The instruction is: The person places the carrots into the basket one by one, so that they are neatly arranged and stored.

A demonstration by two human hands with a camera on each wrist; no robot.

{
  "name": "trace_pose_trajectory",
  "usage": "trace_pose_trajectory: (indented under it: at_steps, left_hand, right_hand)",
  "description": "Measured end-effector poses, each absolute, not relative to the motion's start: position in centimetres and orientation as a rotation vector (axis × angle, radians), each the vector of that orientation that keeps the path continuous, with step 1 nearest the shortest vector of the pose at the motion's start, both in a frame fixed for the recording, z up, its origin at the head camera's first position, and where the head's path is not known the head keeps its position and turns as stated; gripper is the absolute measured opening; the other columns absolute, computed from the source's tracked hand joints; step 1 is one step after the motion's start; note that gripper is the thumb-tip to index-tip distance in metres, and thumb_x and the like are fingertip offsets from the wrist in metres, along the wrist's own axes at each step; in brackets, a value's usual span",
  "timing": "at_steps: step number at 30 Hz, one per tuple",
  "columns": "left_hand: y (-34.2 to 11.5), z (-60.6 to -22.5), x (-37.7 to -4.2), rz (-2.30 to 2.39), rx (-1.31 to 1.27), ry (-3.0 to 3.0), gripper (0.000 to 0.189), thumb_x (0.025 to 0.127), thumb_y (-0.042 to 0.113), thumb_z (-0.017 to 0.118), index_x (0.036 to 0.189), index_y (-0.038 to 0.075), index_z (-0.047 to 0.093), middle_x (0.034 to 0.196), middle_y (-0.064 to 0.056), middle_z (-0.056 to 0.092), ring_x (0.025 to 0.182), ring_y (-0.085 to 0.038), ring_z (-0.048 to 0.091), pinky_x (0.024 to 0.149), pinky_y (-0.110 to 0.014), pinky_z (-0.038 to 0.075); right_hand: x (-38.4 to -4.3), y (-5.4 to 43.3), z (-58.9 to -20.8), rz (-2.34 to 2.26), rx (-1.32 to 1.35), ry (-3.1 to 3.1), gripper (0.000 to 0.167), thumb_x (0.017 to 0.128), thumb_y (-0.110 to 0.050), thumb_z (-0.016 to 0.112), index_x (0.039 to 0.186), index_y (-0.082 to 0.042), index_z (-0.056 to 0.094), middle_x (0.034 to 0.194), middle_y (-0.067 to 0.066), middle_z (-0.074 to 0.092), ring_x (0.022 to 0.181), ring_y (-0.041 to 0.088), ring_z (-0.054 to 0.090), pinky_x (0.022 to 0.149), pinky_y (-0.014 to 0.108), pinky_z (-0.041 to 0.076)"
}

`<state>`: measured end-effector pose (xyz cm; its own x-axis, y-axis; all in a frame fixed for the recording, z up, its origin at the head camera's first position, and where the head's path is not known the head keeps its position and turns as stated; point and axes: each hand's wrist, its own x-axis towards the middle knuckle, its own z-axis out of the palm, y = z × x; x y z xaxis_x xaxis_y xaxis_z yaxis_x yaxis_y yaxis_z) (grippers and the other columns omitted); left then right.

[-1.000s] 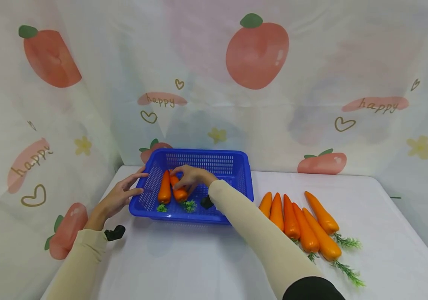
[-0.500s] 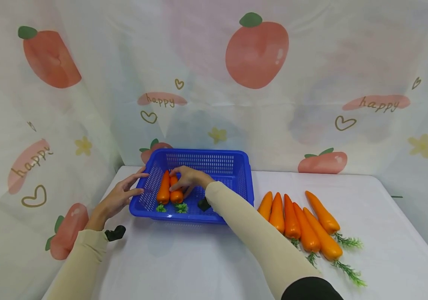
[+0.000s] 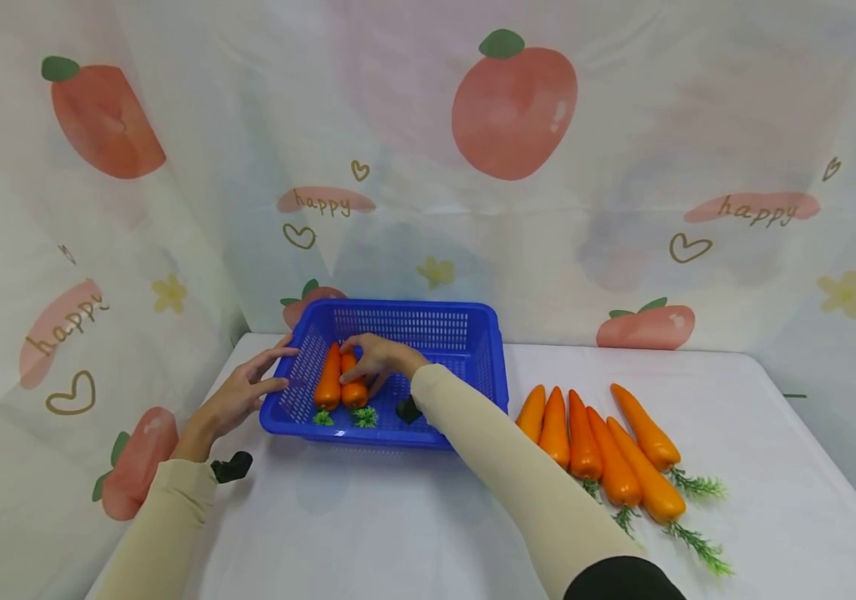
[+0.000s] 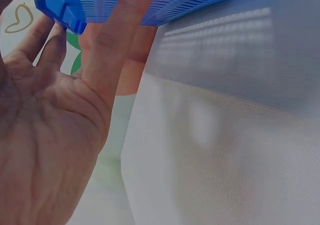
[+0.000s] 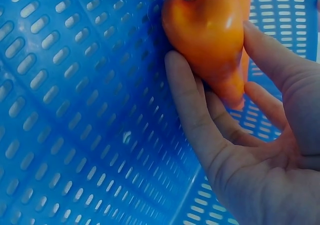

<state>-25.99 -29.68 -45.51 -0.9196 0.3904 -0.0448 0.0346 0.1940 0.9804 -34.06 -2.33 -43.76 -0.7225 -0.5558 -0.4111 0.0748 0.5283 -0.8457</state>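
Note:
In the head view a blue perforated plastic basket (image 3: 397, 429) stands on the table with two orange carrots in it, side by side. My right hand (image 3: 382, 357) reaches into the basket and holds the right-hand carrot (image 3: 355, 395), whose green leaf tuft points toward me. The right wrist view shows thumb and fingers around this carrot (image 5: 210, 30), close to the basket floor. To its left lies the other carrot (image 3: 328, 379). At the basket's left side my left hand (image 3: 236, 396) rests with extended fingers against the rim; in the left wrist view those fingers (image 4: 112, 42) touch the basket wall.
Several more carrots (image 3: 585, 442) lie fanned out on the white tabletop to the right of the basket, partly behind the right sleeve (image 3: 503, 458). A printed fabric backdrop (image 3: 412, 125) stands behind and beside the table.
My right hand has shifted its carrot slightly left, straightening it alongside the other carrot over the first half second. Since then little has moved. My left hand stays at the rim.

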Motion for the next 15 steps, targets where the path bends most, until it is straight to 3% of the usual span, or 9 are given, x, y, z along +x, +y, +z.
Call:
trace_pose_trajectory:
  at_steps: [8, 15]
  left_hand:
    - [-29.7, -45.7, -26.1, 1.771, 0.401, 2.211, 0.059, 0.102, 0.018, 0.062, 0.157, 0.011, 0.040, 0.174, 0.005, 0.006, 0.156, -0.044, 0.006, 0.102, -0.071, 0.043]
    - [-29.7, -45.8, -26.0, 1.776, 0.399, 2.217, 0.057, 0.103, 0.017, 0.062, 0.156, 0.011, 0.041, 0.174, 0.005, 0.007, 0.156, -0.043, 0.006, 0.103, -0.071, 0.041]
  right_hand:
    - [-33.9, -2.1, -43.3, -1.149, -0.438, 2.109, 0.066, 0.094, -0.015, 0.077, 0.152, -0.008, 0.045, 0.140, 0.022, 0.050, 0.102, 0.039, 0.068, 0.074, 0.048, 0.063]
    - [-33.7, -0.9, -41.5, -1.064, -0.479, 2.131, 0.070, 0.096, -0.017, 0.074, 0.157, -0.012, 0.038, 0.157, 0.022, 0.036, 0.115, 0.045, 0.063, 0.084, 0.053, 0.061]
